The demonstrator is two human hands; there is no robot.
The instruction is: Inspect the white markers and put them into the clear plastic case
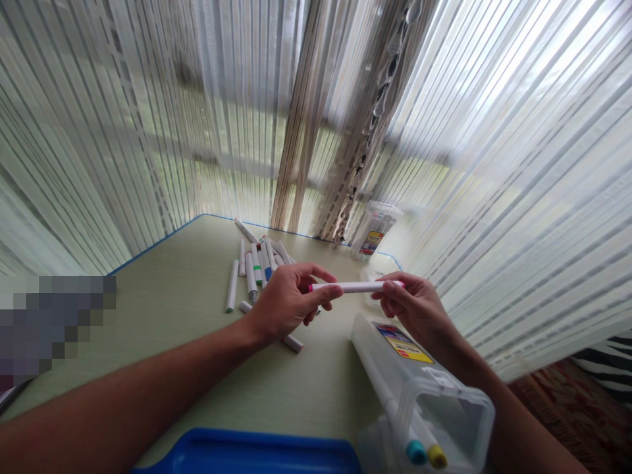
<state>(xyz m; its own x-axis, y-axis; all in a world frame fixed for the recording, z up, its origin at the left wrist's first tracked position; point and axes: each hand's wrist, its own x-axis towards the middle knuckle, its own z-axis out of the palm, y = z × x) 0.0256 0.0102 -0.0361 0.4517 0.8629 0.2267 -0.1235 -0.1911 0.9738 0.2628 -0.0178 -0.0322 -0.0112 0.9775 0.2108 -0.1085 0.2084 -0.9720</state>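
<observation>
A white marker with pink ends (353,287) is held level above the table between both hands. My left hand (289,299) pinches its left end with thumb and fingers. My right hand (415,308) pinches its right end. Several white markers with coloured bands (254,266) lie loose on the pale table (187,289) just beyond my left hand. A clear plastic marker case (424,395) lies on its side under my right wrist, with a blue-tipped and a yellow-tipped marker inside.
A second clear case (375,230) stands upright at the table's far corner by the striped sheer curtains (494,164). A blue tray (247,451) sits at the near edge. A pixelated patch covers the left side.
</observation>
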